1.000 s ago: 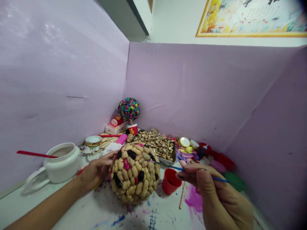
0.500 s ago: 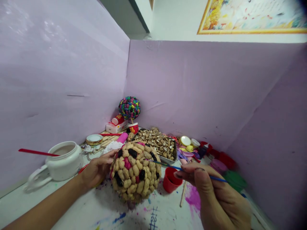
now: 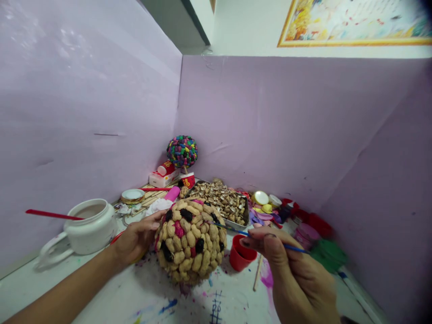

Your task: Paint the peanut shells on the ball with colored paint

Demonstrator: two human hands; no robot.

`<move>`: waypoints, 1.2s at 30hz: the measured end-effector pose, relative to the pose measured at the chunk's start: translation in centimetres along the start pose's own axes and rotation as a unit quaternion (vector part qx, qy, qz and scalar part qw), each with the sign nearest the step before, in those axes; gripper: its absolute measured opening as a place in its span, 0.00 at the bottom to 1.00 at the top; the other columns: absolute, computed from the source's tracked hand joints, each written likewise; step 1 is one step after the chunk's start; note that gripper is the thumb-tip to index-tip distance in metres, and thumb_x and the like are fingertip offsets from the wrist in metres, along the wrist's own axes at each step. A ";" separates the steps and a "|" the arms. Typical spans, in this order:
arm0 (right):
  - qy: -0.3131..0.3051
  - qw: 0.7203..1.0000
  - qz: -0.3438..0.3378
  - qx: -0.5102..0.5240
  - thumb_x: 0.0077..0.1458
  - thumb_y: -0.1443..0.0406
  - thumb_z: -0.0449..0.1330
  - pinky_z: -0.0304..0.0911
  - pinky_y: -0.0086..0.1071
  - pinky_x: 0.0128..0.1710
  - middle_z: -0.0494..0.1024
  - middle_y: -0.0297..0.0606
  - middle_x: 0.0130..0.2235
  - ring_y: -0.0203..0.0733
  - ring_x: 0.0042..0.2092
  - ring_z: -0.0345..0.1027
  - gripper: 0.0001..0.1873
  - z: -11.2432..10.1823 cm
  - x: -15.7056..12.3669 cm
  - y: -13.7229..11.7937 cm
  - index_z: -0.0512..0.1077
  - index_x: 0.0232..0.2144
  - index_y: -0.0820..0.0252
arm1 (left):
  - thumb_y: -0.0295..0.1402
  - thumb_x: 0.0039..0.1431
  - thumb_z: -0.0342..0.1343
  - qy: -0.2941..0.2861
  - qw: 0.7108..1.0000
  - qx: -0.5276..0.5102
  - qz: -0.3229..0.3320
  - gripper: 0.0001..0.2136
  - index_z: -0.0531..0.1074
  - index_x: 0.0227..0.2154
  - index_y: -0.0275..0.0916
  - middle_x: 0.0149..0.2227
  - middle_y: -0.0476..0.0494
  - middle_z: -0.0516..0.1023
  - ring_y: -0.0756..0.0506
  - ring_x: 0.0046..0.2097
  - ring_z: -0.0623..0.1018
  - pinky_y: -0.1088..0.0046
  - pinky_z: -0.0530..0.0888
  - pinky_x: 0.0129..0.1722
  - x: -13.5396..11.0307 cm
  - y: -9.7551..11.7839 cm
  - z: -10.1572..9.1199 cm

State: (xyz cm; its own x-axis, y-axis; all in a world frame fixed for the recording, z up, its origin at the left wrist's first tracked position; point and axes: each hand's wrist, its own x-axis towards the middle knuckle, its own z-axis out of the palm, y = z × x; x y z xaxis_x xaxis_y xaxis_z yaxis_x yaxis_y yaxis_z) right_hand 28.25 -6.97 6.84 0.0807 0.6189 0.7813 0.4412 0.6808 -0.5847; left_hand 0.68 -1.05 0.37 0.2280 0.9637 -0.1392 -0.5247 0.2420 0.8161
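A ball covered in peanut shells (image 3: 187,243) stands over the table in the middle, mostly tan with several shells painted black or pink. My left hand (image 3: 141,238) grips its left side, the fingertips partly hidden behind it. In my right hand (image 3: 286,265) is a thin blue paintbrush (image 3: 236,231), pinched between thumb and fingers. The brush tip meets the ball's upper right, close to a black shell. Just below the brush stands a red cup (image 3: 242,254), right of the ball.
A white mug (image 3: 89,229) with a red-handled stick stands at left. Behind are a metal tray of shells (image 3: 222,200) and a multicoloured ball (image 3: 182,151) on a stick in a red cup. Lids, clay pieces and a green tub (image 3: 329,255) lie at right.
My right hand has shifted left and slightly inward, carrying the brush tip a little along the ball's upper right. My left hand and the ball look unmoved.
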 end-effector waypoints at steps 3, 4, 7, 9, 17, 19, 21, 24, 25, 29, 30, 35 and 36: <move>-0.006 1.000 -0.006 0.004 0.61 0.67 0.56 0.73 0.18 0.28 0.84 0.30 0.31 0.34 0.30 0.80 0.11 -0.1 0.0 -0.1 0.79 0.33 0.52 | 0.27 0.41 0.57 0.006 1.000 0.003 -0.005 0.23 0.76 0.46 0.40 0.43 0.43 0.85 0.36 0.48 0.80 0.61 0.71 0.51 0.1 0.1 0.1; -0.008 1.000 -0.009 0.002 0.61 0.67 0.56 0.73 0.18 0.27 0.84 0.30 0.31 0.34 0.30 0.80 0.11 -0.1 0.0 -0.1 0.79 0.33 0.52 | 0.26 0.41 0.56 0.008 1.000 0.002 -0.006 0.24 0.76 0.46 0.40 0.43 0.43 0.85 0.36 0.48 0.80 0.61 0.71 0.51 0.1 0.1 0.2; -0.012 1.000 -0.016 -0.002 0.60 0.68 0.56 0.73 0.18 0.27 0.84 0.31 0.30 0.34 0.29 0.79 0.11 -0.2 0.2 -0.2 0.79 0.33 0.52 | 0.26 0.41 0.56 0.012 1.000 -0.002 -0.005 0.24 0.76 0.46 0.39 0.42 0.43 0.85 0.36 0.47 0.80 0.61 0.71 0.52 0.0 0.2 0.4; -0.010 1.000 -0.014 -0.003 0.60 0.68 0.57 0.73 0.19 0.27 0.84 0.31 0.30 0.34 0.29 0.79 0.11 -0.2 0.2 -0.3 0.79 0.33 0.53 | 0.26 0.42 0.56 0.013 1.000 -0.003 -0.004 0.24 0.76 0.46 0.39 0.43 0.42 0.85 0.36 0.48 0.80 0.61 0.70 0.53 -0.1 0.3 0.4; 0.019 1.000 0.011 -0.005 0.60 0.64 0.57 0.72 0.22 0.25 0.83 0.33 0.29 0.35 0.28 0.78 0.12 0.3 0.0 -0.3 0.79 0.30 0.53 | 0.26 0.44 0.55 0.010 1.000 0.004 -0.004 0.24 0.75 0.48 0.39 0.44 0.41 0.84 0.36 0.50 0.79 0.59 0.69 0.54 -0.1 0.2 0.4; 0.010 1.000 0.019 -0.006 0.61 0.63 0.56 0.72 0.22 0.23 0.84 0.34 0.29 0.36 0.27 0.78 0.12 0.2 -0.1 -0.1 0.80 0.30 0.54 | 0.26 0.44 0.55 0.006 1.000 0.004 -0.005 0.25 0.74 0.49 0.38 0.45 0.40 0.84 0.35 0.50 0.79 0.59 0.70 0.53 -0.2 0.2 0.4; 0.012 0.999 0.032 -0.007 0.61 0.61 0.56 0.72 0.23 0.22 0.84 0.36 0.29 0.37 0.27 0.78 0.14 0.2 -0.1 -0.1 0.80 0.30 0.55 | 0.27 0.43 0.55 0.004 1.000 0.004 -0.004 0.26 0.73 0.51 0.38 0.46 0.39 0.84 0.35 0.50 0.79 0.58 0.70 0.53 -0.2 0.2 0.5; 0.024 0.999 0.040 -0.008 0.61 0.60 0.57 0.73 0.25 0.25 0.84 0.37 0.30 0.39 0.29 0.79 0.14 0.2 -0.1 0.0 0.80 0.30 0.56 | 0.26 0.44 0.55 0.007 1.000 0.007 -0.004 0.28 0.71 0.53 0.36 0.46 0.38 0.83 0.34 0.50 0.79 0.58 0.71 0.52 -0.4 0.2 0.5; 0.024 0.999 0.038 -0.007 0.61 0.60 0.57 0.74 0.25 0.26 0.84 0.36 0.30 0.39 0.29 0.79 0.13 0.2 -0.1 0.1 0.80 0.30 0.56 | 0.26 0.44 0.55 0.007 1.000 0.008 -0.003 0.28 0.70 0.54 0.35 0.47 0.37 0.83 0.34 0.50 0.79 0.58 0.71 0.52 -0.4 0.2 0.5; 0.018 0.999 0.030 -0.005 0.61 0.62 0.57 0.74 0.25 0.28 0.84 0.36 0.31 0.38 0.30 0.80 0.12 0.2 -0.1 0.4 0.79 0.31 0.55 | 0.26 0.44 0.55 -0.003 1.000 0.006 -0.003 0.30 0.70 0.55 0.35 0.48 0.36 0.82 0.34 0.52 0.78 0.58 0.71 0.53 -0.4 0.2 0.5; 0.018 0.999 0.027 -0.009 0.61 0.62 0.57 0.75 0.25 0.28 0.84 0.36 0.31 0.39 0.31 0.80 0.12 0.2 -0.2 0.4 0.79 0.32 0.55 | 0.26 0.44 0.55 -0.002 1.000 0.006 -0.003 0.29 0.70 0.54 0.35 0.48 0.37 0.82 0.34 0.52 0.78 0.58 0.71 0.53 -0.4 0.3 0.5; 0.017 1.000 0.015 -0.020 0.61 0.63 0.56 0.75 0.27 0.29 0.84 0.36 0.31 0.38 0.30 0.79 0.11 0.2 -0.2 0.3 0.79 0.32 0.55 | 0.26 0.43 0.56 0.009 1.000 0.004 -0.010 0.30 0.70 0.54 0.36 0.46 0.38 0.83 0.35 0.52 0.78 0.61 0.72 0.51 -0.3 0.3 0.5; 0.016 1.000 0.018 -0.016 0.61 0.63 0.56 0.76 0.27 0.29 0.84 0.36 0.31 0.39 0.30 0.79 0.12 0.2 -0.2 0.3 0.79 0.31 0.56 | 0.26 0.43 0.56 0.007 1.000 0.005 -0.012 0.31 0.69 0.56 0.36 0.46 0.38 0.83 0.35 0.51 0.79 0.61 0.72 0.51 -0.3 0.3 0.4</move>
State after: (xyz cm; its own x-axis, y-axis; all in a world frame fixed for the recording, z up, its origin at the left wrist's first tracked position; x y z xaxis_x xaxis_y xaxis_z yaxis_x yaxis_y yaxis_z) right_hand 28.17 -6.79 6.52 0.1262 0.6296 0.7666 0.4653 0.6449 -0.6063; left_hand 0.83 -1.30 0.86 0.2279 0.9594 -0.1665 -0.5117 0.2634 0.8177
